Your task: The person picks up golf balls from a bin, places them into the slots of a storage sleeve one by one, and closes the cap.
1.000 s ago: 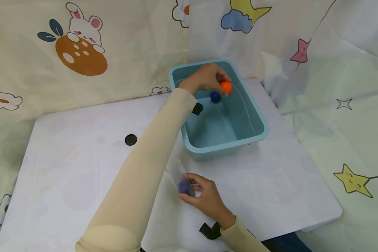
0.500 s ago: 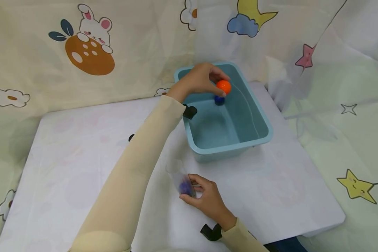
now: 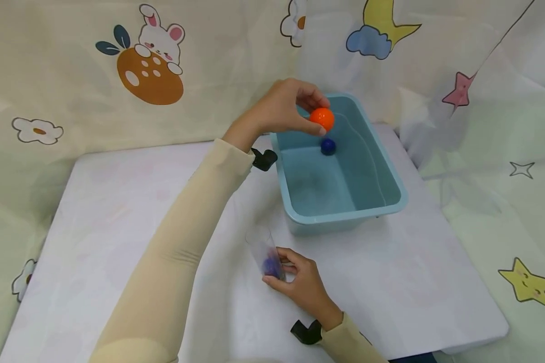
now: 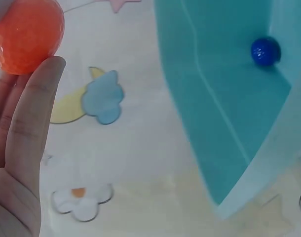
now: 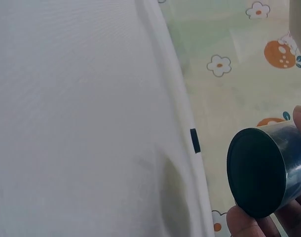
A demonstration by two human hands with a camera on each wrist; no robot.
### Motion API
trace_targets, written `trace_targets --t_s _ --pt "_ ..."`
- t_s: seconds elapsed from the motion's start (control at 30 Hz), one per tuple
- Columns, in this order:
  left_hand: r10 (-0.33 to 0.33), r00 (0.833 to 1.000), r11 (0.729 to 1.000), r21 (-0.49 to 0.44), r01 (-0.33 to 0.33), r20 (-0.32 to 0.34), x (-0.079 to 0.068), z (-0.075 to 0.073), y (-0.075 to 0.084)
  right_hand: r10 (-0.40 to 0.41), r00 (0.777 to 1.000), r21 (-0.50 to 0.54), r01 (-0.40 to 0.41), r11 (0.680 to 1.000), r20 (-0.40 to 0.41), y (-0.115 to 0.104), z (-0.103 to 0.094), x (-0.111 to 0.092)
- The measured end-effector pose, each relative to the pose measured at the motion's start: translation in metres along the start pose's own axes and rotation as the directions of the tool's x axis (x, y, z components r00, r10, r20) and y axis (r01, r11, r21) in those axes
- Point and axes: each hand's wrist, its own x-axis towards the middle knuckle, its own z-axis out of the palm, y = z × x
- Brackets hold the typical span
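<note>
My left hand (image 3: 283,108) pinches an orange golf ball (image 3: 322,119) between thumb and fingers, raised over the back left part of a light blue plastic basin (image 3: 345,217). The left wrist view shows the dimples of the orange golf ball (image 4: 29,34). On the basin's floor lies a dark blue ball (image 3: 328,146). Lower down, my right hand (image 3: 306,282) grips a clear tube (image 3: 260,246) near its bottom, with the mouth tilted up and left. Inside the tube sits a blue-purple ball (image 3: 271,268). In the right wrist view, the tube has a dark round base (image 5: 256,173).
A white cloth covers the table (image 3: 390,282). Patterned curtains (image 3: 231,65) hang behind it and on the right side. The basin's raised rim stands between the left hand's side and the inside of the basin. The left sleeve (image 3: 163,262) crosses the table's left half.
My left hand has lifted the orange golf ball up and away from the blue ball in the basin. The black disc on the table is now hidden. The right hand keeps its grip.
</note>
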Motion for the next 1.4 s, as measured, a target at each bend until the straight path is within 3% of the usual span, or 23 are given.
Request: trace_targets --t_s 0.33,0.7,1.1,1.4 --pt "0.044 0.999 0.998 -0.038 -0.045 -0.029 -0.037 -0.012 0.011 -0.008 1.000 0.005 0.008 1.000 -0.018 0.001 0.003 0.004" --pt "0.003 0.998 0.999 -0.040 -0.005 -0.063 -0.079 -0.028 0.010 -0.057 0.998 -0.013 0.056 0.998 -0.007 0.004 0.003 0.013" --pt "0.013 0.997 0.997 -0.073 -0.019 -0.083 -0.113 -0.029 -0.006 -0.054 0.998 -0.023 0.053 0.998 -0.029 0.005 0.000 0.023" --pt "-0.025 0.998 0.997 -0.079 0.021 -0.058 -0.137 -0.028 -0.009 -0.034 0.999 -0.008 0.033 0.999 -0.034 -0.002 0.000 0.034"
